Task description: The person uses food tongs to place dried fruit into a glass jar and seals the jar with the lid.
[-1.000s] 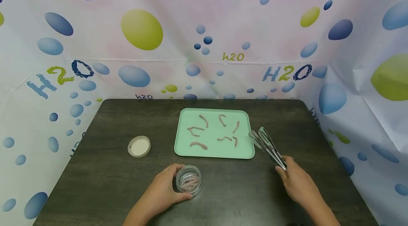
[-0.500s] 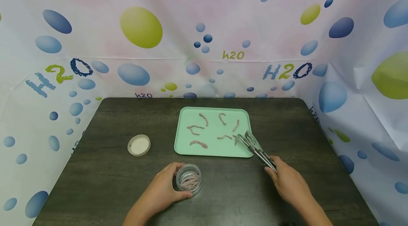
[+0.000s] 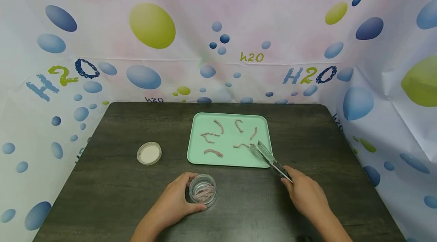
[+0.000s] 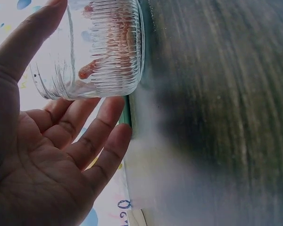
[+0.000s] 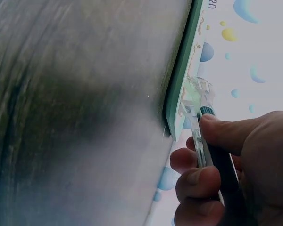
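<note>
My left hand [image 3: 172, 198] holds a small clear glass jar [image 3: 203, 184], thumb on its near side and fingers on its far side. Pinkish, thin meat-like strips [image 3: 204, 195] lie in the jar, which stands upright on the table. In my right hand [image 3: 308, 194] are metal tongs [image 3: 273, 163], gripped by the handles. Their two tips reach over the right part of a light green tray [image 3: 225, 161], at a pinkish strip they mostly hide. The right wrist view shows the thumb and curled fingers around the tongs [image 5: 199, 136]. Whether the tips touch the strip I cannot tell.
Several more pinkish strips [image 3: 213, 153] lie spread over the tray. A round lid [image 3: 149, 153] rests on the dark wooden table [image 3: 112, 181], left of the tray. Behind and beside the table hangs a patterned sheet [image 3: 191, 18].
My right hand has moved the tongs left, from beside the tray's right edge to over the strip at its lower right. The tongs' tips are closer together. The left hand stays at the jar.
</note>
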